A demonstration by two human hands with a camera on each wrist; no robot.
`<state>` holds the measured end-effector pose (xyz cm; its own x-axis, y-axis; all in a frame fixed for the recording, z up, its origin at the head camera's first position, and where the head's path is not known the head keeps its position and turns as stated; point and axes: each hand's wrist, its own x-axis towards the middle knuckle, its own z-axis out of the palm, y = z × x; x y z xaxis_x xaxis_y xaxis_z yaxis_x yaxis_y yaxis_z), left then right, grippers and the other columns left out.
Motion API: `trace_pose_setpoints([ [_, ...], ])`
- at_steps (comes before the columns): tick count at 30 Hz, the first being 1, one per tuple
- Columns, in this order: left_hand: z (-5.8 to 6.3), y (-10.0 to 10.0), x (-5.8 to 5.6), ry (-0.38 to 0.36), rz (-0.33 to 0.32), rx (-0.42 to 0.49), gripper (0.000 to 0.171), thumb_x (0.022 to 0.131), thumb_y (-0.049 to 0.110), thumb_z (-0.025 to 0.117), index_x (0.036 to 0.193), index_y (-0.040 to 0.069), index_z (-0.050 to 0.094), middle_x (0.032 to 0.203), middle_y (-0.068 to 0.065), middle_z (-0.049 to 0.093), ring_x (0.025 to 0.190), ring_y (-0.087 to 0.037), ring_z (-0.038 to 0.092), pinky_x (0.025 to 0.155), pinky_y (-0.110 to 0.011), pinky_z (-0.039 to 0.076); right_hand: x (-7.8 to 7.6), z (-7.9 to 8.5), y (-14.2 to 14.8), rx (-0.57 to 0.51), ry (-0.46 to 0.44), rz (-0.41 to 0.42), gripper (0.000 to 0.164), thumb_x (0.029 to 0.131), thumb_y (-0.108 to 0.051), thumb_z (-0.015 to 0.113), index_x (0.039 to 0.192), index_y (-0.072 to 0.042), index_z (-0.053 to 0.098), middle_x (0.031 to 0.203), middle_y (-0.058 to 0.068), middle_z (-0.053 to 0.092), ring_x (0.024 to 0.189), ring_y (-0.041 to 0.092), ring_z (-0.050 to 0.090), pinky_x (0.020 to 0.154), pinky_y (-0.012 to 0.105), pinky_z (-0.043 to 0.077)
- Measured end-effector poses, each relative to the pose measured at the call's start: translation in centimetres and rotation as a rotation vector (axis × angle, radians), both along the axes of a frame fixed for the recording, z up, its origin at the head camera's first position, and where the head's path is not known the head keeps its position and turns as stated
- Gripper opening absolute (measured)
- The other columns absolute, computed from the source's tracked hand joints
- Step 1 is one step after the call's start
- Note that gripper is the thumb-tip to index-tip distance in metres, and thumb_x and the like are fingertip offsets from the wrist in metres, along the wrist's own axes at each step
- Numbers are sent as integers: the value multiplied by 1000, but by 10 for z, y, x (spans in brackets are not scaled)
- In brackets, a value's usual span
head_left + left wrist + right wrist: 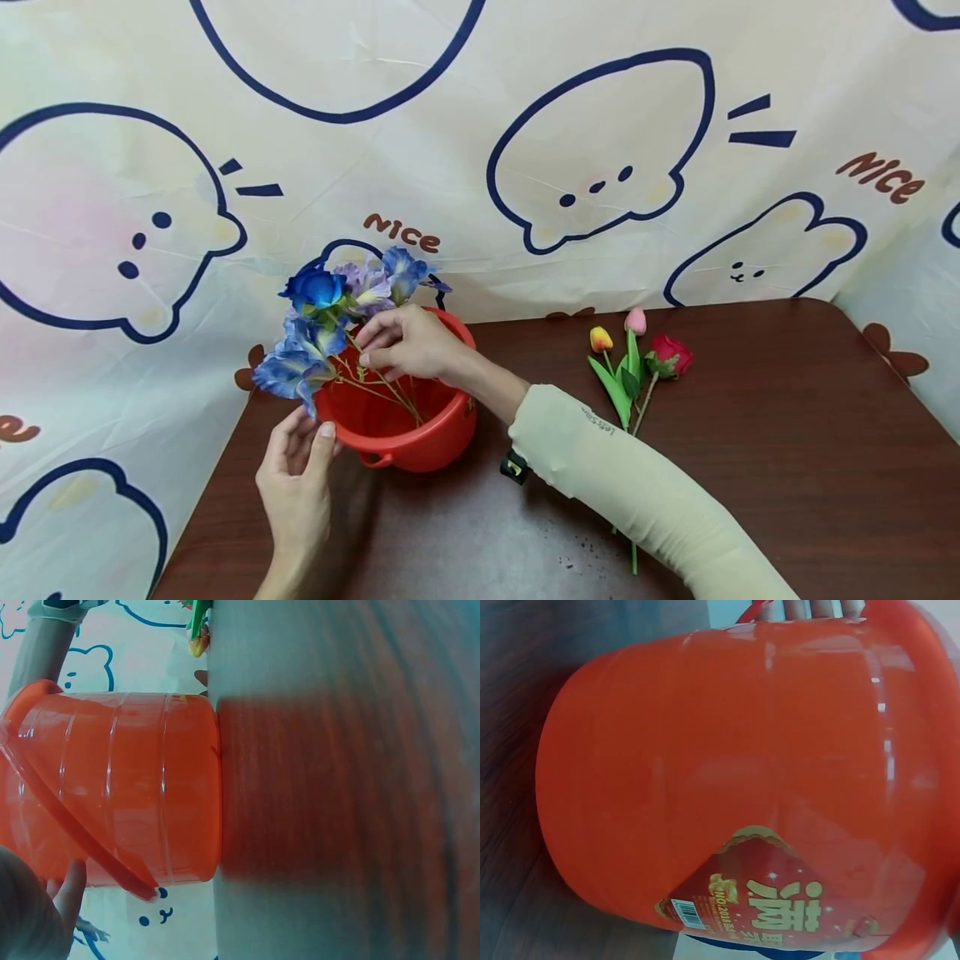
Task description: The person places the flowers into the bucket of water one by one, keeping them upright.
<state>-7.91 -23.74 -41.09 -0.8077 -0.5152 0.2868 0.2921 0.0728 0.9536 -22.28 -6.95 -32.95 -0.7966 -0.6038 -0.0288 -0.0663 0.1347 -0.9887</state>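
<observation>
In the head view my right hand (pixel 412 342) reaches over a red plastic bucket (pixel 431 450) and pinches the stem of an artificial blue rose (pixel 315 287) between thumb and fingers. Around it lean light-blue flowers (pixel 292 367) and a pale purple flower (pixel 366 285), their thin stems running down into the bucket. My left hand (pixel 300 475) rests at the bucket's near left side, fingers extended along the wall, below the drooping blue petals. In the left wrist view the bucket's handle (pixel 82 832) hangs across its side. A printed label (pixel 757 896) shows in the right wrist view.
Right of the bucket, a yellow-orange tulip (pixel 600 339), a pink tulip (pixel 635 321) and a red rose (pixel 672 355) lie on the brown table (pixel 810 467), stems partly under my right sleeve. A cartoon-printed cloth (pixel 570 275) hangs behind the table.
</observation>
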Motion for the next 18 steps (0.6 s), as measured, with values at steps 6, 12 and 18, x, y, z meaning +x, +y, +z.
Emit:
trace_pose_setpoints([
  [6,1,-1,0,-1,8,-14,33,101,-1,70,134,-1,67,107,1,74,90,-5,74,74,-17,64,0,-2,-5,80,4,13,20,98,-7,78,117,-2,76,98,5,78,89,18,76,73,30,68],
  [12,1,-1,0,-12,12,-22,32,101,-1,70,133,3,67,105,3,74,88,-4,74,75,-17,64,0,-3,-5,126,-11,39,11,99,-5,76,109,-5,74,96,5,77,86,15,75,72,29,67],
  [18,0,-1,-1,-7,4,-18,33,101,-1,70,134,2,67,107,3,75,88,-5,75,76,-17,64,1,-4,-4,144,-11,51,8,98,-4,77,104,-8,73,96,6,76,86,15,75,72,28,67],
])
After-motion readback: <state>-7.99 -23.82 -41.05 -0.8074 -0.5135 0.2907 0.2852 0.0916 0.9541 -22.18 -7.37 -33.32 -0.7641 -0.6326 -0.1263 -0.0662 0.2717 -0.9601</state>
